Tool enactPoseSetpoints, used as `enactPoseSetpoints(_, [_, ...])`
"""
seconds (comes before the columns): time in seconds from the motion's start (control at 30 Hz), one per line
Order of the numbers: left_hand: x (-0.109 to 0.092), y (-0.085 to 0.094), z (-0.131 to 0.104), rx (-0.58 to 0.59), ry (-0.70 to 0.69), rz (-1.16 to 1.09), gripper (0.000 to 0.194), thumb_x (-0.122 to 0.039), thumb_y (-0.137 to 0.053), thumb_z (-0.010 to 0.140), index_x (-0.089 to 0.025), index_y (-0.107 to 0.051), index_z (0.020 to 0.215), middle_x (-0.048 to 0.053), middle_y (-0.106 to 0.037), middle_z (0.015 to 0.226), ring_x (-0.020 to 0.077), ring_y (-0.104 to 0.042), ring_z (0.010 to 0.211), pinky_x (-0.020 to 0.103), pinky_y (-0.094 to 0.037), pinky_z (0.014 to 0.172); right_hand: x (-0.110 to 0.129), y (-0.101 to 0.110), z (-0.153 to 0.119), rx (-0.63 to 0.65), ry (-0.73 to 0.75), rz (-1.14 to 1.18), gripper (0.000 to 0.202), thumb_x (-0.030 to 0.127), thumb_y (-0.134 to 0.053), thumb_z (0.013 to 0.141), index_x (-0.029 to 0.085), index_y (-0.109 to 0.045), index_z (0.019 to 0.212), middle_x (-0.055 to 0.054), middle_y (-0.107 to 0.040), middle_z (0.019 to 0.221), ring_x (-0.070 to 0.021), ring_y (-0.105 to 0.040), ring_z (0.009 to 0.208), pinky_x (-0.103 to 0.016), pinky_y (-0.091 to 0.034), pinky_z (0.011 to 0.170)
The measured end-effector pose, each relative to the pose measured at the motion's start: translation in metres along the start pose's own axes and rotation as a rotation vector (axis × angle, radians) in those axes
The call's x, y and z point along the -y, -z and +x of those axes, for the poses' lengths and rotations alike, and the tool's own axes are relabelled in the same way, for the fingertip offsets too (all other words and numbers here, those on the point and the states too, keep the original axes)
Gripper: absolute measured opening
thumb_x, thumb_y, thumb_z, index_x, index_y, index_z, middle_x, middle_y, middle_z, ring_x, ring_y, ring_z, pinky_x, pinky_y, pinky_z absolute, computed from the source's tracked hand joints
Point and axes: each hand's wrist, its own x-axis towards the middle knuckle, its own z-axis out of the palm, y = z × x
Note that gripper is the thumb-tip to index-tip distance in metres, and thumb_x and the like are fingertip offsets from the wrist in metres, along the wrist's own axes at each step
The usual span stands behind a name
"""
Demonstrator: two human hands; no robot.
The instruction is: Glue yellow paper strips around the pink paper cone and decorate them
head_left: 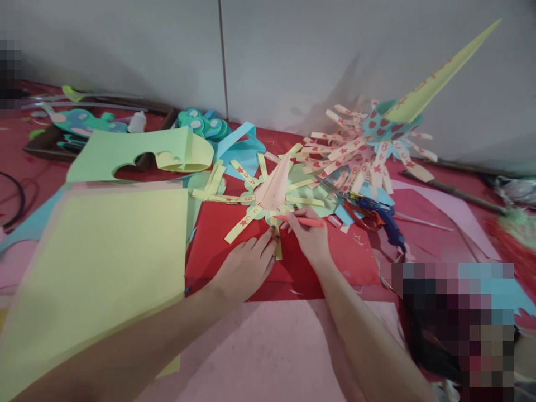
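A pink paper cone (274, 187) stands at the centre of a flower-shaped green paper base with yellow paper strips (242, 224) spreading out from it. Some strips carry red letters and stars. Below the cone, my left hand (250, 258) lies flat with its fingers on a strip that points toward me. My right hand (310, 234) grips an orange-red marker (309, 221), its tip at the inner end of that same strip. Under the paper piece is a red sheet (221, 245).
Large yellow sheets (125, 240) lie at left, with a cut-out green sheet (134, 148) behind. Finished cone pieces with a tall yellow cone (444, 75) stand back right. Scissors (362, 216) and a blue glue gun (383, 218) lie at right. A wall rises behind.
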Motion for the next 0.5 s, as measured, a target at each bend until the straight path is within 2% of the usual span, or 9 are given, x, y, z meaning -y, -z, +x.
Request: enactPoseSetpoints(0.5, [-0.0009, 0.0015, 0.0008, 0.005, 0.012, 0.003, 0.033, -0.022, -0.035, 0.094, -0.012, -0.052, 0.120, 0.013, -0.056, 0.127, 0.0206, -0.060, 0.100, 0.032, -0.049, 0.077, -0.0017, 0.0002, -0.0004, 0.013, -0.016, 0.023, 0.025, 0.044, -0.060, 0.080, 0.023, -0.051, 0.068, 0.002, -0.064, 0.058, -0.0139, -0.058, 0.055, -0.028, -0.044, 0.058])
